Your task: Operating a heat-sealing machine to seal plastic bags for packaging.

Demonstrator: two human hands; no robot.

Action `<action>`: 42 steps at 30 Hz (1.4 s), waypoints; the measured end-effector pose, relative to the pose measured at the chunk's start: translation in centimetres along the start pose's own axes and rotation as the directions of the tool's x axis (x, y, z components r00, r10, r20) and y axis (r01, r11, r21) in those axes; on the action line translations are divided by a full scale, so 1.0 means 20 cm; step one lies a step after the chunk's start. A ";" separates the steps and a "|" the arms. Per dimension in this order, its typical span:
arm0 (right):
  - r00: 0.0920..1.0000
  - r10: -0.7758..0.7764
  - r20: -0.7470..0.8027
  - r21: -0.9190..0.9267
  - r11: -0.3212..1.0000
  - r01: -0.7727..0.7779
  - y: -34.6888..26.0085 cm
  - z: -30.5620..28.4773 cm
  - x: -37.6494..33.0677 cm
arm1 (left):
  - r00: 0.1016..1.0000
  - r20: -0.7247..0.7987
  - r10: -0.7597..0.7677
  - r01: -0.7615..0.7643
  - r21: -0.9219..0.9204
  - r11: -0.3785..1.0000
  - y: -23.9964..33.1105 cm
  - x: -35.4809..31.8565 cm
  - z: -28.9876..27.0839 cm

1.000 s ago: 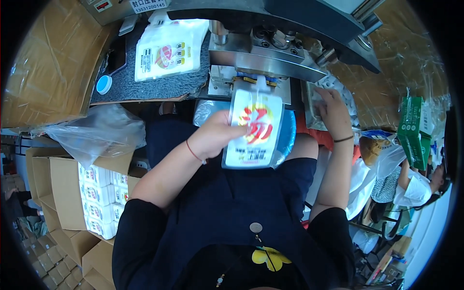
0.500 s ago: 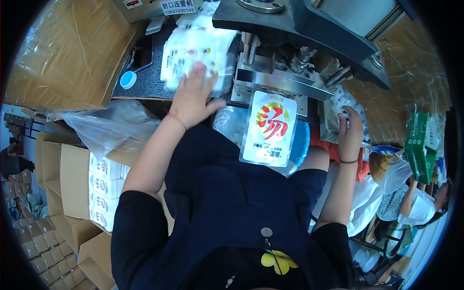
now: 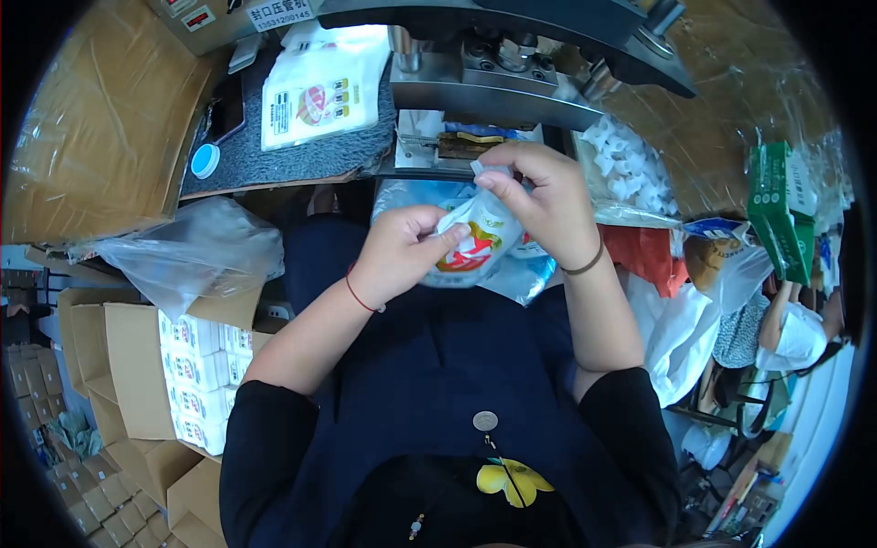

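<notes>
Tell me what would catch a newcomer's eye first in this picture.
Dead centre, the left hand and the right hand grip a white pouch with red print, just below a grey metal machine. More pouches lie on a dark mat at upper left, with an open cardboard box at lower left.

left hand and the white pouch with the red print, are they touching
Touching. The head view shows the left hand with its fingertips pinched on the side of the white pouch, while the right hand grips its top edge.
</notes>
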State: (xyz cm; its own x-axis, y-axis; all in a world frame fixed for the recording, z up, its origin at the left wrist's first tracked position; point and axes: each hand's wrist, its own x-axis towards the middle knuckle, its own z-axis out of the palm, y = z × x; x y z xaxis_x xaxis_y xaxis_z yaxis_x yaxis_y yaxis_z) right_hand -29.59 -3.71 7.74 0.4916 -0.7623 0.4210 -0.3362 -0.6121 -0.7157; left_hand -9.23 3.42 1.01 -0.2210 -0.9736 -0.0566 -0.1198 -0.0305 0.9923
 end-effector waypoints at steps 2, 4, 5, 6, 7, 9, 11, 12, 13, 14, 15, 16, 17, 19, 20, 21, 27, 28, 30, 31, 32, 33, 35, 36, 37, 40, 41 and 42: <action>1.000 -0.025 -0.003 -0.100 0.995 0.025 0.01 -0.05 -0.01 | 0.995 0.094 -0.019 0.048 -0.317 0.947 -0.02 0.00 0.07; 0.990 0.035 0.137 -0.212 0.977 -0.005 0.05 -0.13 -0.04 | 0.973 0.214 -0.090 0.182 -0.461 0.868 -0.04 -0.01 0.11; 0.987 -0.020 0.160 -0.183 0.982 0.050 0.08 -0.15 -0.06 | 0.960 0.258 -0.111 0.229 -0.488 0.842 -0.04 -0.01 0.13; 0.973 0.034 0.229 -0.097 0.995 -0.012 0.10 -0.17 -0.10 | 0.950 0.256 -0.178 0.282 -0.464 0.840 -0.04 -0.01 0.15; 0.948 0.076 0.309 -0.028 0.997 -0.071 0.13 -0.21 -0.12 | 0.928 0.330 -0.172 0.321 -0.477 0.818 -0.04 -0.01 0.17; 0.984 0.093 0.152 -0.307 0.951 -0.043 0.21 -0.28 -0.15 | 0.885 0.456 -0.096 0.347 -0.506 0.790 -0.03 0.03 0.18; 0.979 0.185 -0.089 -0.710 0.677 -0.193 0.29 -0.37 -0.17 | 0.885 0.415 -0.210 0.401 -0.452 0.797 -0.03 0.08 0.15; 0.940 0.322 -0.113 -0.756 0.586 -0.292 0.33 -0.42 -0.18 | 0.908 0.356 -0.220 0.383 -0.495 0.780 -0.03 0.12 0.12; 0.876 0.447 -0.183 -0.793 0.460 -0.400 0.37 -0.44 -0.19 | 0.931 0.301 -0.206 0.346 -0.551 0.759 -0.04 0.17 0.08; 0.854 0.500 -0.143 -0.817 0.427 -0.387 0.41 -0.46 -0.21 | 0.930 0.287 -0.227 0.356 -0.564 0.745 -0.05 0.21 0.05; 0.874 0.471 -0.119 -0.815 0.456 -0.357 0.46 -0.47 -0.22 | 0.942 0.272 -0.197 0.327 -0.611 0.721 -0.06 0.25 0.02; 0.897 0.430 -0.106 -0.805 0.493 -0.331 0.50 -0.46 -0.23 | 0.926 0.269 -0.266 0.377 -0.597 0.708 -0.06 0.29 -0.01; 0.914 0.396 -0.093 -0.796 0.522 -0.307 0.53 -0.47 -0.23 | 0.942 0.243 -0.233 0.336 -0.636 0.694 -0.07 0.31 -0.02; 0.918 0.378 -0.123 -0.772 0.545 -0.328 0.58 -0.45 -0.25 | 0.920 0.261 -0.293 0.393 -0.602 0.695 -0.07 0.34 -0.06; 0.916 0.366 -0.161 -0.749 0.559 -0.355 0.59 -0.44 -0.26 | 0.966 0.009 -0.260 0.236 -0.454 0.859 -0.06 0.34 -0.09; 0.918 0.348 -0.189 -0.745 0.559 -0.365 0.60 -0.44 -0.26 | 0.964 -0.166 -0.210 0.168 -0.238 0.957 -0.04 0.34 -0.15; 0.971 0.188 -0.148 -0.829 0.512 -0.226 0.55 -0.44 -0.27 | 0.923 -0.175 0.344 0.161 0.985 0.068 -0.09 0.29 -0.58; 0.981 0.117 -0.155 -0.866 0.461 -0.192 0.55 -0.44 -0.27 | 0.907 -0.078 0.414 0.031 0.992 0.118 -0.13 0.24 -0.59; 0.976 0.120 -0.180 -0.853 0.474 -0.216 0.56 -0.44 -0.27 | 0.869 0.102 0.484 -0.205 0.965 0.165 -0.20 0.14 -0.58; 0.976 0.055 -0.213 -0.840 0.499 -0.211 0.57 -0.44 -0.27 | 0.880 0.070 0.471 -0.175 0.967 0.184 -0.21 0.10 -0.56; 0.974 0.103 -0.203 -0.841 0.490 -0.227 0.58 -0.43 -0.28 | 0.890 -0.097 0.446 -0.103 0.910 0.403 -0.21 0.06 -0.54; 0.978 0.126 -0.167 -0.776 0.595 -0.209 0.59 -0.43 -0.27 | 0.858 -0.247 0.450 -0.077 0.805 0.589 -0.20 0.04 -0.52; 0.959 0.185 -0.214 -0.617 0.735 -0.279 0.60 -0.43 -0.27 | 0.909 -0.362 0.207 -0.088 0.319 0.943 -0.15 0.01 -0.46; 0.966 0.149 -0.213 -0.629 0.735 -0.252 0.59 -0.42 -0.27 | 0.938 -0.329 0.106 -0.047 0.183 0.982 -0.13 0.00 -0.41; 0.940 0.090 -0.330 -0.587 0.760 -0.279 0.58 -0.41 -0.26 | 0.959 -0.276 0.063 0.014 0.271 0.963 -0.10 0.00 -0.38; 0.906 0.202 -0.372 -0.389 0.852 -0.350 0.46 -0.38 -0.26 | 0.984 -0.167 0.068 -0.046 0.135 0.990 -0.06 0.00 -0.24; 0.881 0.371 -0.292 -0.210 0.874 -0.438 0.41 -0.35 -0.25 | 0.990 -0.139 0.026 -0.011 0.104 0.995 -0.05 0.00 -0.20; 0.968 0.182 -0.174 -0.277 0.934 -0.225 0.36 -0.30 -0.24 | 0.998 -0.063 -0.008 0.012 0.070 0.997 -0.05 0.00 -0.17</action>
State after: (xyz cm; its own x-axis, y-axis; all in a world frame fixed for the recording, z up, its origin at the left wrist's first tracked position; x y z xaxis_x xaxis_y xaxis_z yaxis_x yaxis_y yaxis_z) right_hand -39.18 -5.75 4.07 0.2750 -0.8856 0.3744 -0.6472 -0.4584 -0.6091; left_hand -5.91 2.63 0.40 -0.1591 -0.9856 -0.0572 -0.1898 -0.0264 0.9815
